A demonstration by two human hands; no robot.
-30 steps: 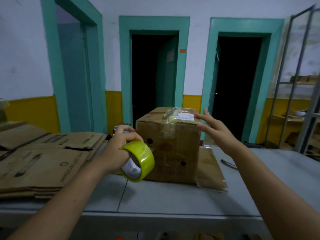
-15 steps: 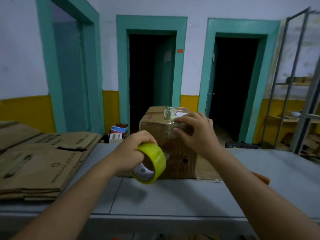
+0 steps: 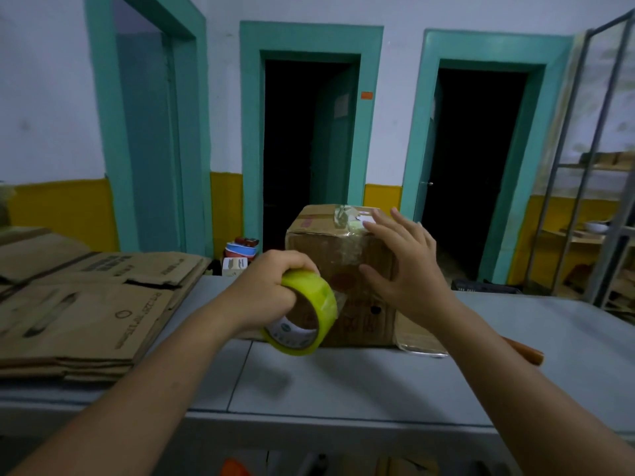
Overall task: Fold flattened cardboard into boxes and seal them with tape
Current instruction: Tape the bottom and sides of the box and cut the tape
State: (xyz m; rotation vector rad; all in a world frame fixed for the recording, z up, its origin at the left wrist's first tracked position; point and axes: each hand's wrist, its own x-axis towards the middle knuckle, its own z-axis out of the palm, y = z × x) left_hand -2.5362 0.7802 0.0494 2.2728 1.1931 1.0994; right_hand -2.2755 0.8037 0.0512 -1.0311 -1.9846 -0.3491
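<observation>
Left hand [image 3: 269, 292] — tape roll [image 3: 318, 297] (yellow)

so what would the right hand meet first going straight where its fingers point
Most likely the cardboard box: the right hand, open, aims its fingers at the taped upper front edge. Whether they already touch it is unclear.

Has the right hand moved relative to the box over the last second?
Yes. The right hand went from right of the box to over its front face, fingers spread.
</observation>
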